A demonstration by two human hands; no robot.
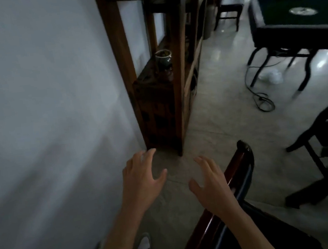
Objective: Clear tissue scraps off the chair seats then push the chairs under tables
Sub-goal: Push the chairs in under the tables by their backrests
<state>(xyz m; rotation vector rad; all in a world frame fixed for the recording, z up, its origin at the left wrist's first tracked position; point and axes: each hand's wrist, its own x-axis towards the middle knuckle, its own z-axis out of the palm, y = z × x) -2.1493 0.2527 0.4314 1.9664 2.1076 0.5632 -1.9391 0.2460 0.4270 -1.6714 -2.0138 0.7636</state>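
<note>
Both my hands are stretched out in front of me with spread fingers and hold nothing. My left hand (143, 180) hovers over the floor near the wall. My right hand (212, 182) hovers just left of the dark wooden top rail of a chair back (243, 162), apart from it as far as I can tell. A white crumpled tissue scrap (271, 76) lies on the floor under a dark green-topped table (259, 21) at the upper right. The seat of the near chair is dark and mostly hidden.
A tall wooden shelf unit (178, 94) stands against the white wall (45, 117), with a small pot (163, 60) on it. A black cable (258, 97) curls on the tiled floor. Another dark chair (312, 144) is at the right, a stool (229, 6) farther back.
</note>
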